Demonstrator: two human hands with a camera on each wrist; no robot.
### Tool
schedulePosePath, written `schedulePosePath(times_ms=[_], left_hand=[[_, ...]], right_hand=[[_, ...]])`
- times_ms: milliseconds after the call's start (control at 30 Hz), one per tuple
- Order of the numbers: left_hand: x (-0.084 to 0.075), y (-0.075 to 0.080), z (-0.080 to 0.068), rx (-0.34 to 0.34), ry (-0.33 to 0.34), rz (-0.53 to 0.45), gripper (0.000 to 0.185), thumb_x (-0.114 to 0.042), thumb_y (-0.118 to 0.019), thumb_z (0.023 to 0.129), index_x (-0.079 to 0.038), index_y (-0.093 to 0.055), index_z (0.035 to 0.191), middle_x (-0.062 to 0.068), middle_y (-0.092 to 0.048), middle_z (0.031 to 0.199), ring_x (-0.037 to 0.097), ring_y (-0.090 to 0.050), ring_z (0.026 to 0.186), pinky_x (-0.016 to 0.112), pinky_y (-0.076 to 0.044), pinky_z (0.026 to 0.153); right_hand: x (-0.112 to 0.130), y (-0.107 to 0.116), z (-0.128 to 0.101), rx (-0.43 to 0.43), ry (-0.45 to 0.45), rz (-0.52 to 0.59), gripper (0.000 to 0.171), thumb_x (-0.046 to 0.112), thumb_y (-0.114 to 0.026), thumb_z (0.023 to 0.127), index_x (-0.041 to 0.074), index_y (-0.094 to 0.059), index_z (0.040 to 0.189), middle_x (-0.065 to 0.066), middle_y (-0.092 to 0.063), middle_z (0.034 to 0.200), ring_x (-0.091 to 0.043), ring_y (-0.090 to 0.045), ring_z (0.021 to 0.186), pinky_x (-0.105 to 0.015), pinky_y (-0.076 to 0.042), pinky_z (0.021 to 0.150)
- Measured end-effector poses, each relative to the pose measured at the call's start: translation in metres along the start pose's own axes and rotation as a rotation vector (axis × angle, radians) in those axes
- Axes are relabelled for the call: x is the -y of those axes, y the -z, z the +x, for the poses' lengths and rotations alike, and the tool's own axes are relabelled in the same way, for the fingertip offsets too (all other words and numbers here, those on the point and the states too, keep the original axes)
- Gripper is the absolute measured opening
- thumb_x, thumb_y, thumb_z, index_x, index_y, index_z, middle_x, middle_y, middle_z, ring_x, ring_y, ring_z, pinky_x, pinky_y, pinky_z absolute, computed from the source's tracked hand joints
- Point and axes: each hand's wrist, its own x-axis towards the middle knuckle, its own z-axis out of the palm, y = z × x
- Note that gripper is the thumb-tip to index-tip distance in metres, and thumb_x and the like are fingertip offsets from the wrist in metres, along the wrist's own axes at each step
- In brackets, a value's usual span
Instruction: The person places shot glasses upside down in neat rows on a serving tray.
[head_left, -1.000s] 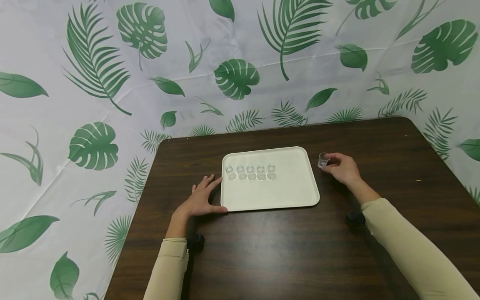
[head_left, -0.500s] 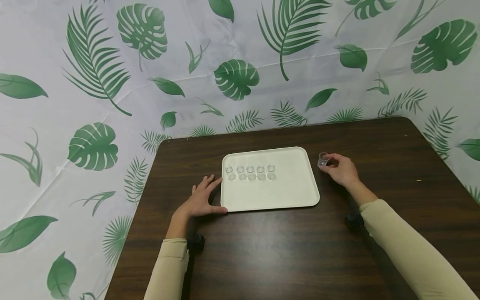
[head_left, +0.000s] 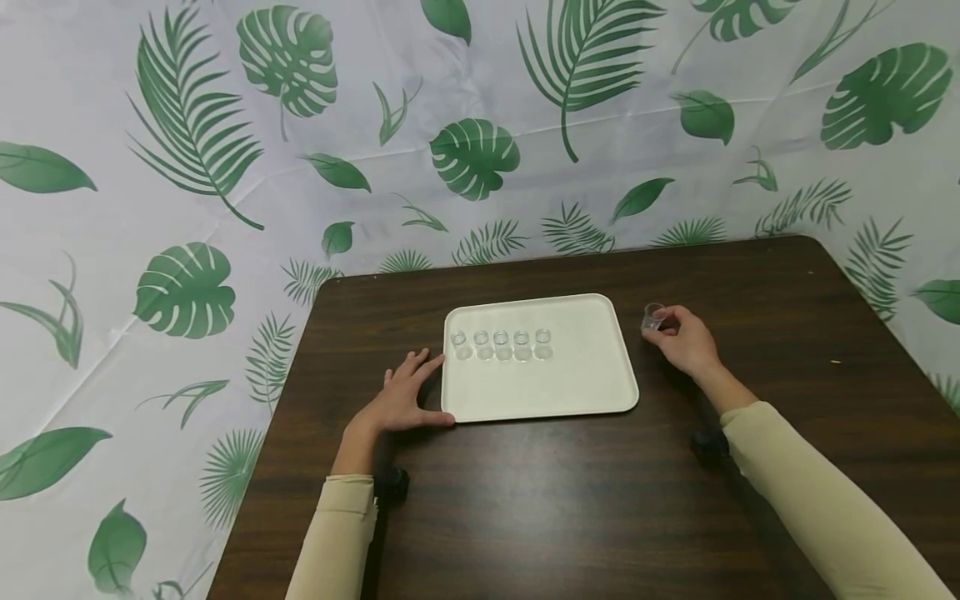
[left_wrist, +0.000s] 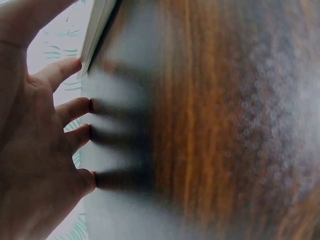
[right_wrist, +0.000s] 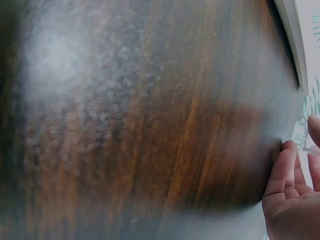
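The right hand (head_left: 686, 340) pinches a small clear cup (head_left: 652, 317) between thumb and fingertips, holding it just off the tray's (head_left: 570, 383) right edge, at about 3 o'clock from the tray's far right corner. The cup tilts a little and sits at the hand's 10 o'clock (whether its base touches the table (head_left: 540, 500) cannot be told). In the right wrist view only the fingers (right_wrist: 287, 180) and a sliver of the cup's rim (right_wrist: 311, 148) show at the frame's edge.

The left hand (head_left: 401, 398) lies flat on the table with fingers straight and spread, holding nothing; its thumb touches the tray's near left corner and its fingertips lie along the left rim. The left wrist view shows the fingers (left_wrist: 70, 112) pressed down on the wood, the tray's edge (left_wrist: 97, 30) just past the index finger.

On the tray stand five cups (head_left: 501, 344) in a row, close together, towards its far left part, at about 1 o'clock from the left hand and 9 o'clock from the held cup. The tray is white, with rounded corners, and rests flat in the middle of the dark wooden table. A leaf-print cloth (head_left: 187, 167) hangs behind.
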Motion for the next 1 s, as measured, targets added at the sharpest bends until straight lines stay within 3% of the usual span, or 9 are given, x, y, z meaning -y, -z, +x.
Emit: schedulePosePath(times_ms=[100,267,367,567,800,1000], left_hand=[[-0.001,0.000,0.001,0.003,-0.001,0.005,0.108,-0.066,-0.077,0.071,-0.025,-0.026,0.157,0.013,-0.013,0.163,0.036,-0.003,0.149,0.071,-0.002,0.108],[-0.001,0.000,0.002,0.003,-0.012,0.014,0.107,-0.065,-0.077,0.071,-0.025,-0.026,0.157,0.013,-0.013,0.163,0.036,-0.004,0.149,0.071,-0.002,0.107],[-0.001,0.000,0.002,0.002,-0.010,0.010,0.107,-0.065,-0.077,0.072,-0.024,-0.026,0.157,0.013,-0.013,0.163,0.037,-0.003,0.149,0.071,-0.002,0.108],[-0.001,-0.001,-0.001,-0.002,0.001,0.004,0.108,-0.064,-0.077,0.072,-0.023,-0.026,0.157,0.014,-0.012,0.163,0.037,-0.002,0.149,0.071,-0.001,0.108],[-0.001,-0.001,-0.002,-0.010,0.005,0.007,0.107,-0.064,-0.077,0.071,-0.024,-0.027,0.157,0.014,-0.013,0.163,0.037,-0.003,0.149,0.071,-0.001,0.108],[-0.001,-0.002,-0.002,-0.008,0.004,0.003,0.107,-0.064,-0.077,0.071,-0.025,-0.026,0.157,0.013,-0.013,0.163,0.036,-0.002,0.149,0.071,-0.001,0.108]], right_hand=[[0.000,0.002,-0.001,-0.021,-0.005,0.039,0.044,0.023,-0.065,0.095,-0.006,-0.050,0.124,-0.029,-0.056,0.120,-0.040,-0.057,0.101,-0.037,-0.045,0.078],[0.001,0.005,-0.003,-0.075,-0.025,0.124,0.040,0.017,-0.065,0.095,-0.008,-0.049,0.122,-0.029,-0.056,0.118,-0.032,-0.057,0.095,-0.018,-0.046,0.062],[0.001,0.007,-0.002,-0.103,-0.028,0.156,0.040,0.015,-0.065,0.095,-0.008,-0.048,0.123,-0.027,-0.054,0.118,-0.026,-0.055,0.094,-0.012,-0.045,0.059],[0.007,0.012,-0.001,-0.161,-0.016,0.203,0.043,0.018,-0.064,0.095,-0.007,-0.048,0.126,-0.023,-0.052,0.120,-0.015,-0.052,0.092,-0.011,-0.045,0.061],[0.023,0.012,0.001,-0.272,0.066,0.173,0.038,0.020,-0.070,0.091,-0.004,-0.059,0.119,-0.015,-0.055,0.106,-0.014,-0.048,0.085,-0.018,-0.040,0.069],[0.040,0.005,-0.001,-0.250,0.132,0.152,0.035,0.015,-0.074,0.089,-0.004,-0.063,0.116,-0.015,-0.051,0.103,-0.017,-0.048,0.083,-0.022,-0.039,0.070]])
